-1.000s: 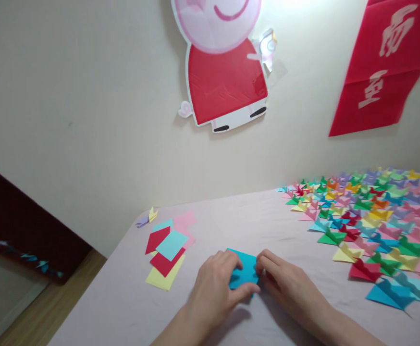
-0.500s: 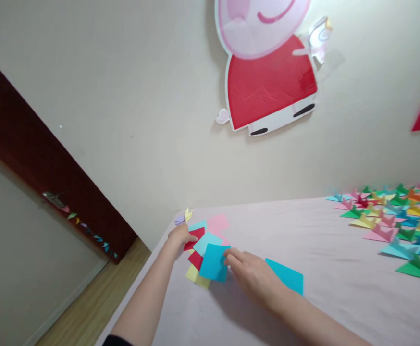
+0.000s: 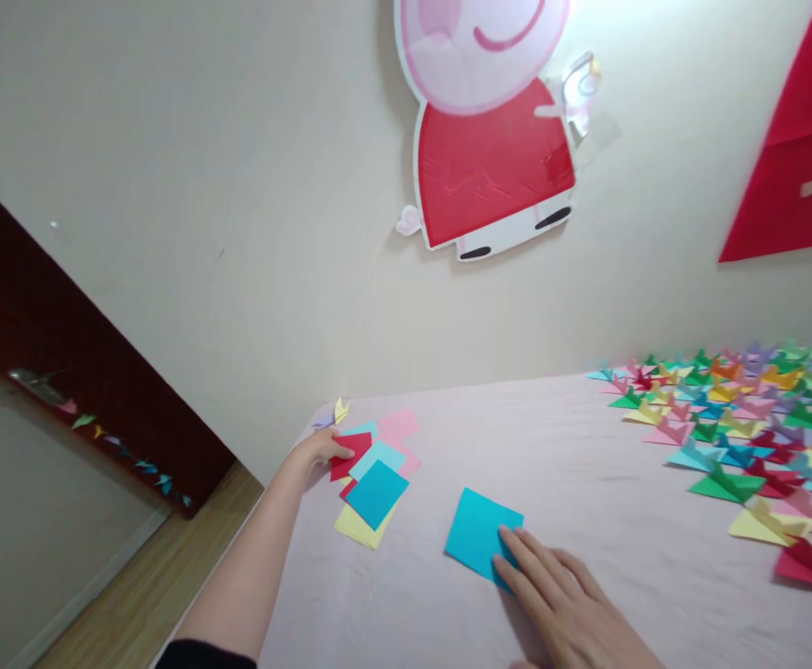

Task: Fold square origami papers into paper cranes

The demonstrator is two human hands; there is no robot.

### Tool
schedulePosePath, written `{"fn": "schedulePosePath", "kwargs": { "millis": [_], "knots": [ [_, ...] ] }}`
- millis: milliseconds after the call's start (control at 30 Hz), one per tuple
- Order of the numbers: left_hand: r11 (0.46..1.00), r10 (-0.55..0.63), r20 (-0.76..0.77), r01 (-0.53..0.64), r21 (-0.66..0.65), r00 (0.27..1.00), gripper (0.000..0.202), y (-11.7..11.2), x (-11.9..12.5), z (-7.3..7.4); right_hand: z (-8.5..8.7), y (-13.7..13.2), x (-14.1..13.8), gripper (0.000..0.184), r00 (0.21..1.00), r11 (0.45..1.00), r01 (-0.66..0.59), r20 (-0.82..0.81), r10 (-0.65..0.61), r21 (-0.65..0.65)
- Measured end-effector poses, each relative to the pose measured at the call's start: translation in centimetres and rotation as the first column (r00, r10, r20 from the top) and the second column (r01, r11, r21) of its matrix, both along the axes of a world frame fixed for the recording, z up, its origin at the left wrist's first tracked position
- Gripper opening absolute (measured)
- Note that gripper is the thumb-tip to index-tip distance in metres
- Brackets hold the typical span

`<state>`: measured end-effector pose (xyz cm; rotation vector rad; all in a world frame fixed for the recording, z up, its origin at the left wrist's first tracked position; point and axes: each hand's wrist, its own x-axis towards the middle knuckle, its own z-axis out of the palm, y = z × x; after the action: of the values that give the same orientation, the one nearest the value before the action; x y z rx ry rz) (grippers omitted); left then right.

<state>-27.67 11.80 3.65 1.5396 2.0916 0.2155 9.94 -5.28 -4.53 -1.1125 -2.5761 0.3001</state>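
Note:
My left hand (image 3: 323, 447) is at the left end of the bed-like surface, its thumb over the edge of a red paper square (image 3: 354, 453); its other fingers are partly hidden. That square lies among overlapping sheets: a light blue square (image 3: 386, 456), a blue square (image 3: 378, 494) on top, a yellow square (image 3: 366, 531) underneath and pink squares (image 3: 400, 423) behind. My right hand (image 3: 556, 595) rests with fingers stretched out on the near right edge of a separate blue paper square (image 3: 481, 530) lying flat on the cloth.
Rows of colourful folded paper birds (image 3: 740, 418) stand at the right. A yellow folded piece (image 3: 340, 411) sits by the far left corner. Behind are a wall with a pig cutout (image 3: 496, 167) and a red banner (image 3: 789, 186). A brown door (image 3: 85, 334) is at left.
My right hand has let go of the blue square on the pile and moved right onto the separate blue square. My left hand has stayed at the red square. The view has turned slightly right.

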Motion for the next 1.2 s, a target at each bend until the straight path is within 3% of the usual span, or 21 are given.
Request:
{"fn": "schedulePosePath", "kwargs": {
  "millis": [100,167,267,333,433,500,533,600,700,767,900,1067,1200],
  "knots": [
    [0.997,0.043,-0.04,-0.04,0.067,0.998,0.035,-1.0,0.6,1.9,1.5,0.8,-5.6,0.073,0.999,0.988,0.0,-0.039,-0.006,-0.153],
    [0.983,0.058,-0.081,-0.042,0.181,0.995,0.035,-1.7,1.5,3.6,2.8,1.9,-8.4,0.07,0.992,0.978,-0.052,-0.12,0.029,-0.2],
    [0.932,0.018,-0.147,0.036,0.36,0.989,0.017,-3.3,4.9,5.0,4.4,3.6,-8.7,0.057,0.964,0.99,-0.029,-0.264,-0.008,-0.137],
    [0.884,-0.111,-0.162,0.172,0.434,0.981,0.01,-4.9,9.1,4.2,4.9,4.6,-6.3,0.054,0.911,0.998,0.061,-0.408,-0.063,-0.018],
    [0.777,-0.405,-0.158,0.43,0.459,0.9,0.009,-7.8,17.0,1.0,5.0,5.5,-1.2,0.046,0.83,0.956,0.268,-0.532,-0.166,0.119],
    [0.569,-0.608,-0.263,0.642,0.513,0.749,0.011,-9.7,21.8,-1.2,4.7,5.5,1.9,0.025,0.866,0.937,0.313,-0.452,-0.214,0.156],
    [0.516,-0.634,-0.303,0.681,0.519,0.711,0.012,-10.5,23.6,-2.1,4.5,5.2,3.3,0.015,0.886,0.936,0.322,-0.393,-0.245,0.142],
    [0.496,-0.666,-0.312,0.715,0.493,0.678,0.013,-11.8,25.9,-3.3,4.0,4.3,5.4,0.011,0.911,0.942,0.324,-0.297,-0.285,0.09],
    [0.566,-0.678,-0.227,0.694,0.445,0.699,0.014,-12.8,26.4,-4.0,3.3,2.9,7.3,0.016,0.926,0.957,0.29,-0.247,-0.287,-0.023],
    [0.585,-0.688,-0.173,0.68,0.443,0.705,0.018,-13.2,25.8,-4.1,3.1,2.3,7.9,0.017,0.929,0.962,0.259,-0.25,-0.273,-0.088],
    [0.578,-0.704,-0.136,0.674,0.459,0.697,0.027,-13.3,24.8,-4.3,3.5,2.4,8.1,0.015,0.909,0.939,0.295,-0.25,-0.333,-0.179],
    [0.546,-0.696,-0.165,0.665,0.509,0.698,0.052,-12.4,24.5,-5.4,4.2,4.3,7.8,0.016,0.843,0.83,0.456,-0.144,-0.519,-0.322],
    [0.52,-0.716,-0.201,0.703,0.485,0.668,0.063,-12.2,24.5,-5.9,4.3,5.7,7.1,0.018,0.828,0.799,0.53,-0.033,-0.56,-0.284]
  ]
}}
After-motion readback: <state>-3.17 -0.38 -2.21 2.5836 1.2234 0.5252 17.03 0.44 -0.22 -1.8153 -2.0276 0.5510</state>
